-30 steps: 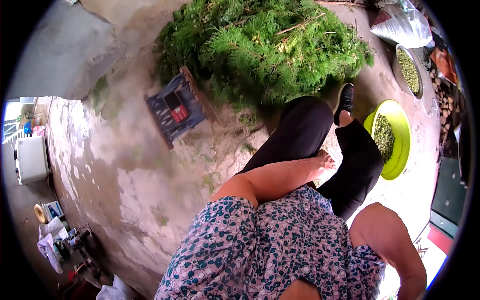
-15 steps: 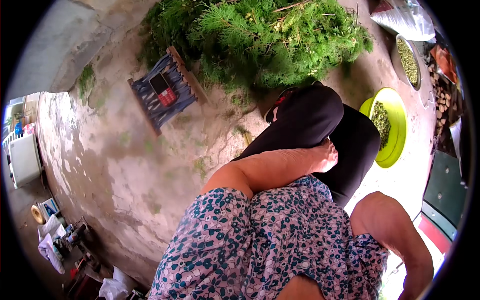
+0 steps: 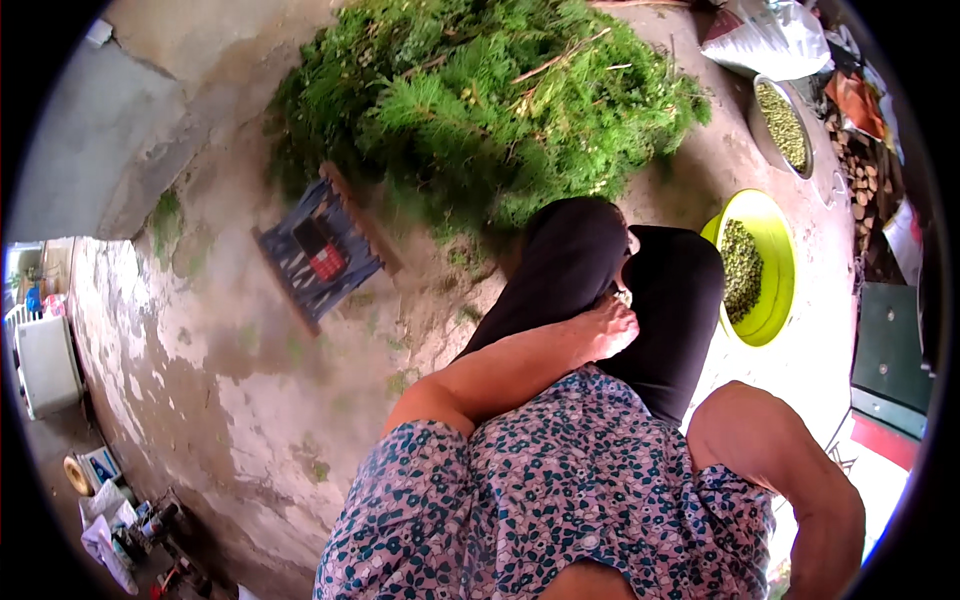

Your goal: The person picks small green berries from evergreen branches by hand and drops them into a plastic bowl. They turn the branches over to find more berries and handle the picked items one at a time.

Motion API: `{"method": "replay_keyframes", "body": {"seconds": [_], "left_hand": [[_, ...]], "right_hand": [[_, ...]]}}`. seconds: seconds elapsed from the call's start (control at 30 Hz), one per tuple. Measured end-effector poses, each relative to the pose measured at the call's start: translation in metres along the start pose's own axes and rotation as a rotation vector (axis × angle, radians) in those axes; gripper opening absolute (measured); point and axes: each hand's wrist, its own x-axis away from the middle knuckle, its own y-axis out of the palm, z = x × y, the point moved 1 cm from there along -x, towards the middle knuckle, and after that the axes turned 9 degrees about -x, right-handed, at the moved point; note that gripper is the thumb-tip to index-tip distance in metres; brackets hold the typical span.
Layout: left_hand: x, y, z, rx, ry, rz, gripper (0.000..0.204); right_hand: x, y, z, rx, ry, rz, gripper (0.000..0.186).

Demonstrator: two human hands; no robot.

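Observation:
My left hand [image 3: 608, 328] is between my dark-trousered thighs [image 3: 672, 310], its fingers curled in. A small pale bit shows at the fingertips, too little to name. My right arm [image 3: 770, 440] bends down at the right side and leaves the picture at the bottom, so the right hand is out of sight. In front of my knees lies a big heap of green conifer branches [image 3: 480, 110]. To the right of my legs stands a yellow-green basin [image 3: 778, 290], part filled with small green cones or seeds [image 3: 740, 270].
A low stool [image 3: 350, 280] with a strap seat stands at left, a red and black phone [image 3: 325, 258] on it. At far right are a metal basin [image 3: 760, 140] of greenish seeds, a white sack [image 3: 770, 40], stacked firewood [image 3: 862, 185] and a dark green box [image 3: 890, 345].
The view has tilted, so the heap and stool appear lower. My knees look farther apart, with a gap showing between them. The left hand stays curled between the thighs.

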Motion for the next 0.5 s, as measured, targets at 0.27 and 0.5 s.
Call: {"method": "replay_keyframes", "body": {"seconds": [0.27,0.5], "left_hand": [[0.017,-0.022,-0.015,-0.067,-0.030,-0.179,0.013],[-0.001,-0.057,-0.009,-0.190,-0.150,-0.444,0.009]], "right_hand": [[-0.029,0.002,-0.017,-0.135,-0.054,-0.164,0.014],[-0.003,0.002,-0.029,0.015,-0.056,-0.114,0.018]]}}
